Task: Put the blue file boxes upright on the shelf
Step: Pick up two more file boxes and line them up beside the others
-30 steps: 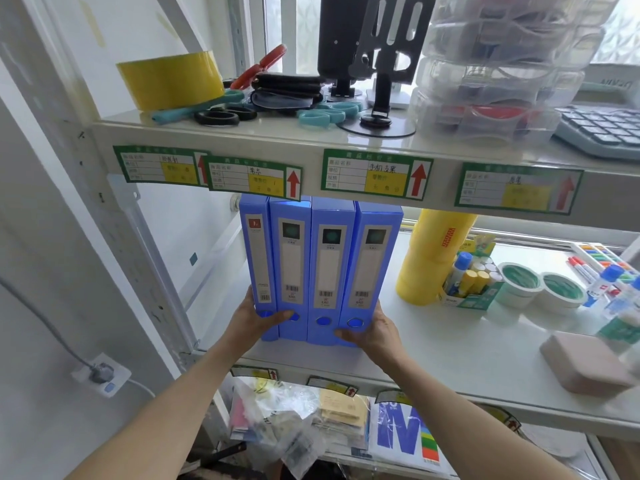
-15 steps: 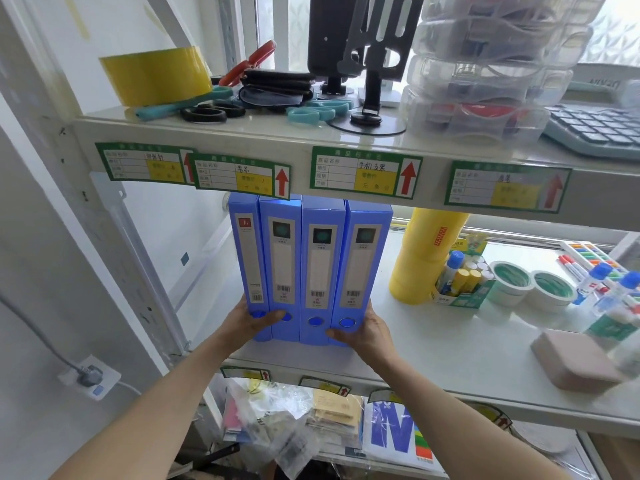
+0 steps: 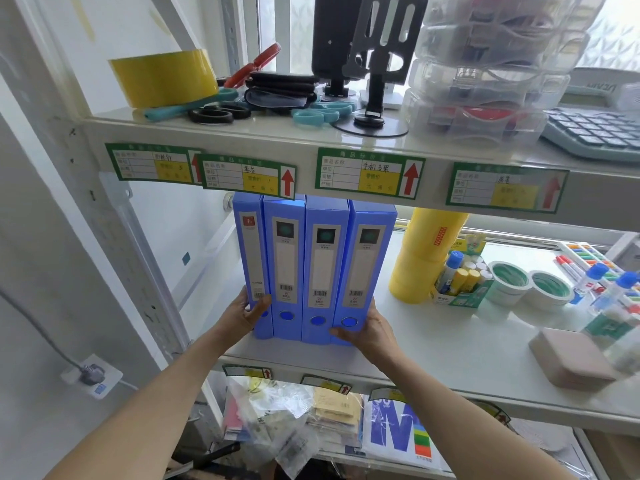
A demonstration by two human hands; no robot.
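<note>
Four smooth, glossy blue plastic file boxes (image 3: 313,268), tall narrow slabs with white spine labels and round finger holes, stand upright side by side on the pale, smooth white shelf (image 3: 433,344), pressed between the left hand (image 3: 244,311) and right hand (image 3: 369,329). Each hand clasps an outer box near its base. Their tops sit just under the upper shelf's edge; right of the right hand, bare shelf lies before a stack of yellow tape rolls (image 3: 420,258).

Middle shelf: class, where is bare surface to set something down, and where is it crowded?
Bare shelf lies in front, between the blue file boxes, clasped by the left hand and right hand, and the pink block. Crowded: the back right, from yellow tape rolls to white tape rolls.
</note>
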